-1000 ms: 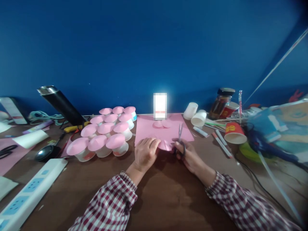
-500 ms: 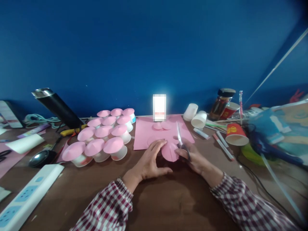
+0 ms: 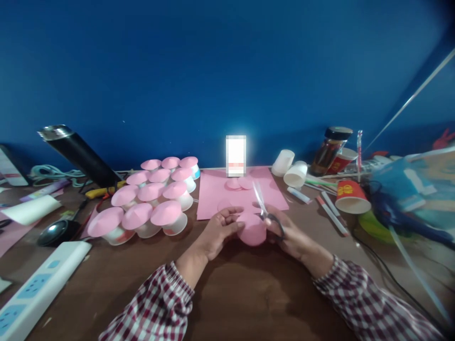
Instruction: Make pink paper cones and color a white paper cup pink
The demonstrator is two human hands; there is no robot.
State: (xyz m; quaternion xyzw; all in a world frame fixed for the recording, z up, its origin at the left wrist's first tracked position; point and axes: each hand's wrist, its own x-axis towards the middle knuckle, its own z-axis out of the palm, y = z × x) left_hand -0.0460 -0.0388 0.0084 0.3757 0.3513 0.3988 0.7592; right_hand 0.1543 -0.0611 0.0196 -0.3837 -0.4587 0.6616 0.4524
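Pink paper disc (image 3: pixel 251 232) is held over the brown worktop (image 3: pixel 245 293), the left hand (image 3: pixel 218 233) pinching its left edge, the right hand (image 3: pixel 290 235) curled round scissors (image 3: pixel 263 210) at its right edge. A white power strip (image 3: pixel 66 259) lies to the left. Farther back, paper cups (image 3: pixel 177 223) under pink cones (image 3: pixel 166 212) stand left of pink sheets (image 3: pixel 213 189) whose near edge the hands partly hide; beyond are two white paper cups (image 3: pixel 296 174), a black-lidded jar (image 3: pixel 326 150) and the blue wall (image 3: pixel 170 85).

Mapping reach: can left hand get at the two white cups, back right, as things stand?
Probably not directly: scissors in the right hand cross the line to the white cups, and the left hand is holding a pink paper disc.
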